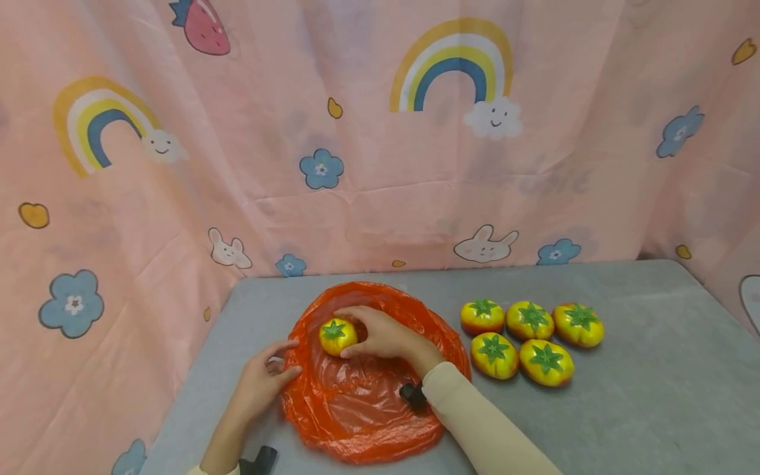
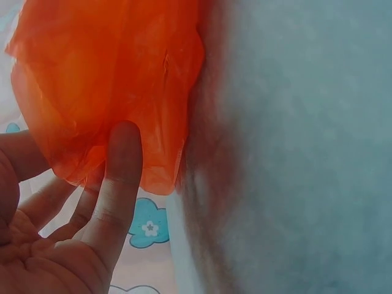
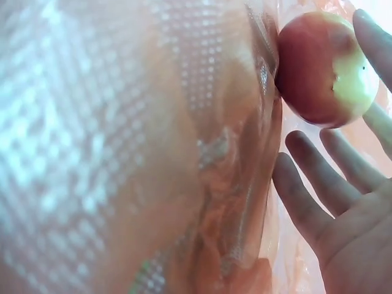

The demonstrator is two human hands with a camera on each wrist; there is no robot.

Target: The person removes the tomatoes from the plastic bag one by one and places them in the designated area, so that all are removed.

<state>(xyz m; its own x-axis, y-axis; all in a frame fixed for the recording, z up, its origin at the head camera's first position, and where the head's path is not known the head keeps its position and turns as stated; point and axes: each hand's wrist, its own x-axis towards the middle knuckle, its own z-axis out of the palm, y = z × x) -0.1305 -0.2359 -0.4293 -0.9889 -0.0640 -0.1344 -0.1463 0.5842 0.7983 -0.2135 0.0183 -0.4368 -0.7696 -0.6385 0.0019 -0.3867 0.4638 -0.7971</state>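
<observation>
An orange-red plastic bag (image 1: 356,437) is spread wide with its mouth up on the table. My right hand (image 1: 382,333) reaches over it and holds a yellow toy persimmon (image 1: 334,338) with green leaves between thumb and fingers. In the right wrist view, the persimmon's reddish underside (image 3: 312,67) shows beside the thumb, the other fingers spread apart. At the bag's left rim, my left hand (image 1: 261,377) touches the plastic, with thumb and forefinger apart. One finger lies straight against the bag (image 2: 104,79) in the left wrist view; the plastic partly hides the others.
Several more yellow-and-red persimmons (image 1: 495,355) lie in two rows to the right of the bag. The grey table (image 1: 647,343) extends to the right, with a printed pink curtain (image 1: 380,218) behind it and along the left.
</observation>
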